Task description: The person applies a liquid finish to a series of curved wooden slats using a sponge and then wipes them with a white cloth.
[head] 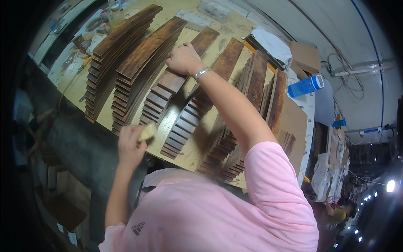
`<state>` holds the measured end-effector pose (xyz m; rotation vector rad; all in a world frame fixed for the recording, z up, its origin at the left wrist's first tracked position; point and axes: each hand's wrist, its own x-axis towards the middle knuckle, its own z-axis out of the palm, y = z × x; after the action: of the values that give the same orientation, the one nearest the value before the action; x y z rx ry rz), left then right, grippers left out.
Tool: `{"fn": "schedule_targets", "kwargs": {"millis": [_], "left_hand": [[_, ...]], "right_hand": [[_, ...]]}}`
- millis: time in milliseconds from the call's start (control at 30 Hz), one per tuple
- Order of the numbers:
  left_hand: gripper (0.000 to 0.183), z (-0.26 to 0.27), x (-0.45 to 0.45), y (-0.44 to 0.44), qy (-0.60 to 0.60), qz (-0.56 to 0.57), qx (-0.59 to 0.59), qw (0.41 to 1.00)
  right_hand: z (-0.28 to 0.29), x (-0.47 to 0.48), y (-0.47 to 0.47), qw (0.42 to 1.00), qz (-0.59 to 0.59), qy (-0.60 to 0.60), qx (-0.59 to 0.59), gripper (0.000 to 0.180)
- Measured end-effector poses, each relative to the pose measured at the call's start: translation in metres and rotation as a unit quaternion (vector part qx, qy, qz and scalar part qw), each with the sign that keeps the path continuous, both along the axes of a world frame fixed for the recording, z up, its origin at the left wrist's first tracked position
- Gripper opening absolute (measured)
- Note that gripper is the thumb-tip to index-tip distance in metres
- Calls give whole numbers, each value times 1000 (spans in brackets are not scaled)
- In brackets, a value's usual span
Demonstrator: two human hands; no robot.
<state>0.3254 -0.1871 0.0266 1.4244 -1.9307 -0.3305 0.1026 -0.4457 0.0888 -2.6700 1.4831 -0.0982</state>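
My left hand [129, 146] pinches a pale yellow sponge or folded pad [147, 132] just off the near edge of the table, slightly blurred. My right hand [183, 59], with a silver bracelet on its wrist, lies over the third stack of brown-stained wood boards [205, 39]. Its fingers are curled and partly hidden, so whether they grip a board cannot be told. Lower boards in that stack [154, 102] step out towards me like stairs. Beside it on the right stands another stepped stack [185, 121], partly under my right forearm.
Two taller board stacks [148, 47] [126, 30] stand to the left. More stacks [256, 78] are on the right, near a blue bottle [304, 86] and a cardboard box [303, 56]. Jars [116, 15] sit at the far left of the table [104, 116]. Another person [338, 214] is far right.
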Motion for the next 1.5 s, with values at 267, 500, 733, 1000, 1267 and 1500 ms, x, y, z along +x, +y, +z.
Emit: {"fn": "schedule_targets", "kwargs": {"millis": [267, 500, 733, 1000, 1267, 1500], "left_hand": [[44, -18, 1, 7, 59, 71, 10, 996], [41, -20, -5, 10, 193, 184, 101, 958], [47, -45, -12, 34, 277, 137, 149, 939], [37, -46, -30, 51, 357, 140, 253, 888], [44, -44, -29, 56, 292, 127, 236, 918], [39, -43, -27, 45, 209, 147, 205, 945]], "right_hand": [[10, 3, 4, 999, -20, 40, 31, 40], [8, 2, 2, 1000, -17, 16, 16, 39], [10, 4, -1, 999, -21, 12, 36, 42], [-6, -2, 0, 1000, -19, -11, 0, 43], [2, 4, -4, 999, -35, 21, 14, 42], [4, 4, 0, 999, -33, -1, 3, 42]]}}
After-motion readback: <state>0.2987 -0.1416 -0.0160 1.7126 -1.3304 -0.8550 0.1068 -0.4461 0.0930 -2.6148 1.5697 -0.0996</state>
